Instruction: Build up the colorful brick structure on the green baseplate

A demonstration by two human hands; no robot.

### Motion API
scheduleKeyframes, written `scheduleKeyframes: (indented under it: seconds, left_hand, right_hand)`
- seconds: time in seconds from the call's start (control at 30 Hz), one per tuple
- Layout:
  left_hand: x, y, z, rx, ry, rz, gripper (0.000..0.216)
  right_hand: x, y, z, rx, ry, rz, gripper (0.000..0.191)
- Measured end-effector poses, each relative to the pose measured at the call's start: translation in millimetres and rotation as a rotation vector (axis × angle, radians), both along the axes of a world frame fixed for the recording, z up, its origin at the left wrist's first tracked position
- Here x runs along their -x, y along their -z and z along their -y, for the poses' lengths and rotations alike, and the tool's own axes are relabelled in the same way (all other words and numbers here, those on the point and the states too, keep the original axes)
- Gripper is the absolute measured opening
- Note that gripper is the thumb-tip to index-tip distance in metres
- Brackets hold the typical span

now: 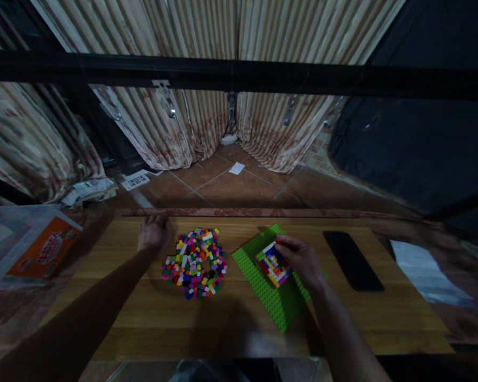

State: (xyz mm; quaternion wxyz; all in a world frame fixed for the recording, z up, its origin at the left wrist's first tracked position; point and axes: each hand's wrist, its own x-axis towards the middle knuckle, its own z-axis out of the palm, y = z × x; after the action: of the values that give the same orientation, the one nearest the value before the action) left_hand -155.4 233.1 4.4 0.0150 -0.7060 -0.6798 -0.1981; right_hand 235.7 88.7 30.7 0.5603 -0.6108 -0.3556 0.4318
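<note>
Head view: green baseplate [282, 313] on desk [163, 326] carries a brick structure [271, 267], seemingly part-built; loose bricks [193, 259] piled left, unused. Right hand [305, 260] touches structure's far edge (grip: can't tell); left hand [154, 234] rests nearby, loosely curled, contents hidden.

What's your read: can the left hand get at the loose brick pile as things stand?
Probably yes: the left hand is close beside the loose brick pile, and only bare tabletop shows between them.

Bricks [191, 261], baseplate [281, 307], phone [352, 261] on table [151, 323]
</note>
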Motion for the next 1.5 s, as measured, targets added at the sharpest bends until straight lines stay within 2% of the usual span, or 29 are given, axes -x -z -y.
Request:
scheduleKeyframes:
  seconds: [0.23,0.6,0.67,0.83,1.0,1.07,1.2,1.37,1.5]
  left_hand:
    - [1,0.7,0,0.004,0.019,-0.014,0.033]
    - [1,2.9,-1,-0.033,0.024,0.022,0.031]
    - [1,2.7,-1,-0.039,0.022,0.017,0.030]
    - [1,1.5,-1,-0.037,0.038,0.013,0.029]
    - [-1,0.6,1,-0.038,0.018,-0.031,0.032]
    - [-2,-0.1,2,-0.036,-0.002,-0.048,0.033]
    - [-4,-1.9,4,-0.030,-0.005,-0.083,0.032]
    - [-5,-3.3,5,-0.005,-0.008,-0.061,0.030]
    - [-5,-3.5,5,-0.008,-0.002,-0.048,0.027]
  right_hand:
    - [-3,-1.1,-7,0.092,0.011,-0.067,0.045]
    - [4,-1.5,0,0.038,0.028,-0.027,0.048]
    - [4,-0.7,7,0.012,0.082,-0.052,0.049]
    - [1,-3.6,29,-0.055,0.395,0.022,0.041]
    - [18,-16.9,53,-0.135,0.467,0.170,0.032]
    - [33,-22.1,61,-0.164,0.424,0.214,0.028]
    - [72,-22.8,72,-0.222,0.153,0.375,0.019]
    - [113,-6.0,79,-0.220,-0.172,0.521,0.019]
    - [127,8.7,81,-0.199,-0.275,0.585,0.020]
